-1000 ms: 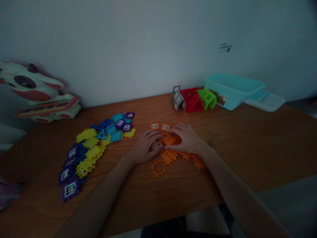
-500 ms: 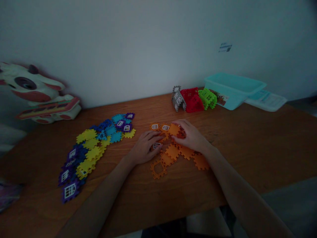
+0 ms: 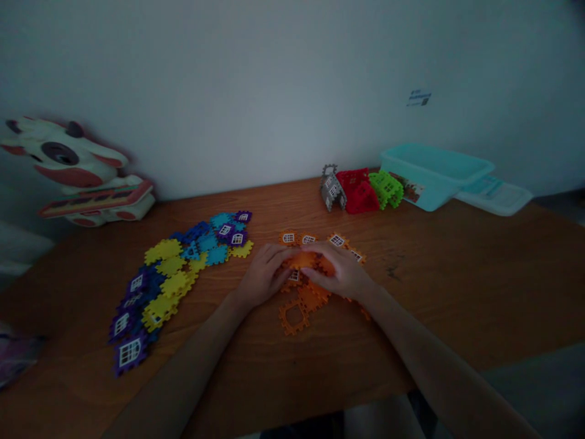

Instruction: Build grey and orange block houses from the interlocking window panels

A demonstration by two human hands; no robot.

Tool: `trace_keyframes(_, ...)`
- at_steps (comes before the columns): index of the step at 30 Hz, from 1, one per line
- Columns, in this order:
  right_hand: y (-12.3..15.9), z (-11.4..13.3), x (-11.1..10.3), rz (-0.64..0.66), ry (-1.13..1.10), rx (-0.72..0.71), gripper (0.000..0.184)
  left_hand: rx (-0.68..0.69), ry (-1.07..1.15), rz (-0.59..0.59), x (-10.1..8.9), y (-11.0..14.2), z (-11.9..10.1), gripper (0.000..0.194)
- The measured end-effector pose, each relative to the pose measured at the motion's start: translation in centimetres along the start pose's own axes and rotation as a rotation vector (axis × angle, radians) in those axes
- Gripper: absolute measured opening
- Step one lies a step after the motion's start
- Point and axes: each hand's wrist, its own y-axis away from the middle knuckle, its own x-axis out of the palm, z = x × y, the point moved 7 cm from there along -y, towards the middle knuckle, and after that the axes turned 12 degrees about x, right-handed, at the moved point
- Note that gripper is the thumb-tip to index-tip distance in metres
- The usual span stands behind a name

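My right hand (image 3: 345, 269) is closed on a flat orange interlocking tile (image 3: 302, 261) with toothed edges, held above the orange pile. My left hand (image 3: 264, 274) meets it from the other side, its fingers closed at the tile's left edge; its fingertips are partly hidden. Under and around both hands lie more orange tiles (image 3: 314, 297), several with white window inserts. An orange frame tile (image 3: 294, 316) with a round opening lies nearest to me. White windows (image 3: 337, 240) show in orange tiles just beyond my right hand.
Left of my hands spreads a band of yellow tiles (image 3: 170, 266), with blue and purple (image 3: 129, 352) ones. Grey (image 3: 333, 188), red (image 3: 358, 190) and green (image 3: 386, 188) built pieces stand by the wall. A turquoise bin (image 3: 436, 167), its lid (image 3: 496, 194) and a cow toy (image 3: 95, 174) are behind.
My right hand has moved left toward my left hand with the orange tile, uncovering window tiles on the right. Both hands now meet at the tile.
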Motion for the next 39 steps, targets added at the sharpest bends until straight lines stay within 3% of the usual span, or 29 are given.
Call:
trace_keyframes(2,0.0,-0.2,0.5,0.052,-0.005,0.032,0.027,0.02,0.009,-0.056,-0.4,0.0,0.0,0.024)
trace_keyframes(4,0.0,-0.6,0.8,0.09,0.01,0.065,0.03,-0.065,0.052,-0.139,-0.7,0.1,0.7,0.017)
trace_keyframes(8,0.0,-0.4,1.3,0.136,0.134,0.044,0.042,-0.478,0.322,-0.331,-0.9,1.6,4.0,0.026)
trace_keyframes(10,0.0,0.4,1.3,0.119,0.182,0.01,0.041,-0.65,0.491,-0.369,-1.0,2.4,5.2,0.036)
trace_keyframes(13,0.3,2.6,1.9,0.122,0.176,-0.093,0.037,-0.777,0.644,-0.242,-1.6,2.9,5.6,0.044)
trace_keyframes(15,0.9,4.0,3.3,0.209,0.152,-0.191,0.04,-0.816,0.684,-0.031,-1.9,3.1,5.1,0.047)
trace_keyframes(19,2.2,4.9,6.0,0.374,0.149,-0.298,0.045,-0.766,0.68,0.34,-1.9,3.5,3.9,0.043)
trace_keyframes(22,2.5,4.4,6.7,0.444,0.183,-0.272,0.026,-0.707,0.623,0.481,-1.6,3.9,3.5,0.039)
trace_keyframes(24,2.3,4.0,6.2,0.456,0.208,-0.229,0.012,-0.657,0.594,0.501,-1.4,3.9,3.4,0.036)
trace_keyframes(30,1.4,2.5,4.1,0.462,0.279,-0.135,0.006,-0.555,0.563,0.529,-0.8,3.4,2.4,0.028)
trace_keyframes(31,1.2,2.0,3.8,0.446,0.284,-0.113,0.004,-0.544,0.542,0.514,-0.8,3.2,2.3,0.029)
trace_keyframes(34,0.4,0.2,2.9,0.356,0.303,-0.029,0.02,-0.476,0.463,0.46,-0.4,2.8,1.9,0.03)
trace_keyframes(39,-0.3,-2.2,1.4,0.179,0.345,0.101,0.02,-0.283,0.357,0.388,0.0,1.9,0.5,0.025)
